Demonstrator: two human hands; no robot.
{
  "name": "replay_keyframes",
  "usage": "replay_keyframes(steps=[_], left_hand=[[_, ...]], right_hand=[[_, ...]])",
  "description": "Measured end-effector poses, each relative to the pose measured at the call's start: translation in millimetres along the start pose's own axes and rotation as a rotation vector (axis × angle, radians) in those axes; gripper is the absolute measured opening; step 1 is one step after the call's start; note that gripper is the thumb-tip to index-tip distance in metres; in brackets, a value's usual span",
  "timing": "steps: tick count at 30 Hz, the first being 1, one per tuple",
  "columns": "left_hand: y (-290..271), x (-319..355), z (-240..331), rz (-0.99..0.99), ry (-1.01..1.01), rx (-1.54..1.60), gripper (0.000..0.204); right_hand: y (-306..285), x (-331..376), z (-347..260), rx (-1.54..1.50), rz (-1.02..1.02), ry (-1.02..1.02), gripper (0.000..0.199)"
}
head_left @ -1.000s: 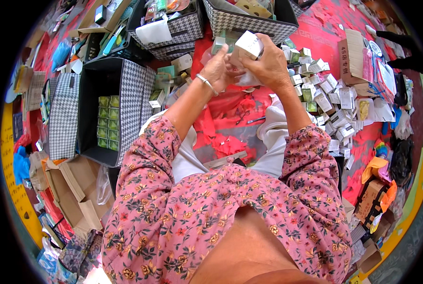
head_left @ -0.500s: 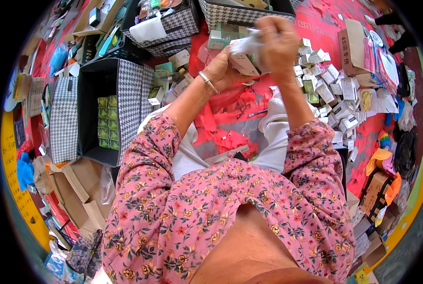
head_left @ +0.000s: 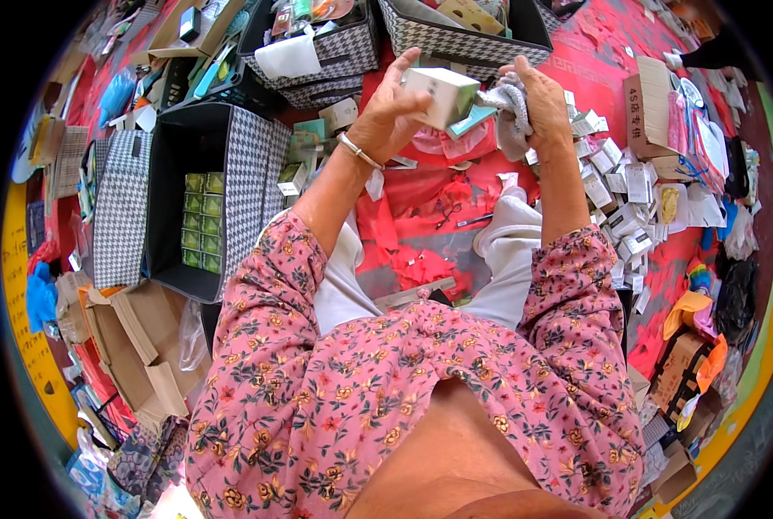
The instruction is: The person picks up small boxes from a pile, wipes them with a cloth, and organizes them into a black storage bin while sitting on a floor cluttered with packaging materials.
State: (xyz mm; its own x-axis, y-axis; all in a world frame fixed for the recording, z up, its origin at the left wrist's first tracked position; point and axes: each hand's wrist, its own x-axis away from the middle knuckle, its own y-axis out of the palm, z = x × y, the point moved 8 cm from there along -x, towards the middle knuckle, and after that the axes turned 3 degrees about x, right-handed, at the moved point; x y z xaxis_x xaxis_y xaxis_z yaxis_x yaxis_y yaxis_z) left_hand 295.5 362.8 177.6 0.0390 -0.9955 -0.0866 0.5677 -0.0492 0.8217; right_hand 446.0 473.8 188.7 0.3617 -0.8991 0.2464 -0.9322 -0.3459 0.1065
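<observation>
Out in front of me, my left hand (head_left: 388,114) supports a small white and pale green box (head_left: 441,97), its thumb and fingers spread around the near left side. The box is tilted, with one white face toward me. Bunched in my right hand (head_left: 542,105) is a grey cloth (head_left: 509,114), just right of the box. A teal-edged flat piece (head_left: 471,122) shows between box and cloth; whether it touches either I cannot tell. Below my hands lie red scraps (head_left: 421,264) and a pair of dark scissors (head_left: 447,212).
Many small white boxes (head_left: 624,195) are heaped at the right. On my left stands a houndstooth storage bin (head_left: 257,160) holding rows of green boxes (head_left: 202,223). More houndstooth bins (head_left: 464,45) line the far side. Opened cardboard (head_left: 136,346) lies at lower left.
My right hand with the cloth has drawn back to the right, off the box. The box has turned and risen slightly in my left hand, whose fingers have opened wider.
</observation>
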Motion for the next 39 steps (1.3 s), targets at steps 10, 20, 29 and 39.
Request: replay_keyframes(steps=[10,20,29,39], left_hand=[[15,6,-6,-0.135,0.036,-0.508,0.109],[14,0,-21,-0.014,-0.213,0.601,0.046],[-1,6,-18,0.051,-0.126,0.411,0.054],[-10,-2,-4,0.115,0.193,-0.332,0.089]], right_hand=[[71,48,-46,0.833,-0.101,-0.806,0.013],[-11,11,-34,0.352,0.278,-0.470,0.020],[49,31,-39,1.165,0.218,-1.125,0.018],[37,-4,61,0.018,-0.357,0.300,0.075]])
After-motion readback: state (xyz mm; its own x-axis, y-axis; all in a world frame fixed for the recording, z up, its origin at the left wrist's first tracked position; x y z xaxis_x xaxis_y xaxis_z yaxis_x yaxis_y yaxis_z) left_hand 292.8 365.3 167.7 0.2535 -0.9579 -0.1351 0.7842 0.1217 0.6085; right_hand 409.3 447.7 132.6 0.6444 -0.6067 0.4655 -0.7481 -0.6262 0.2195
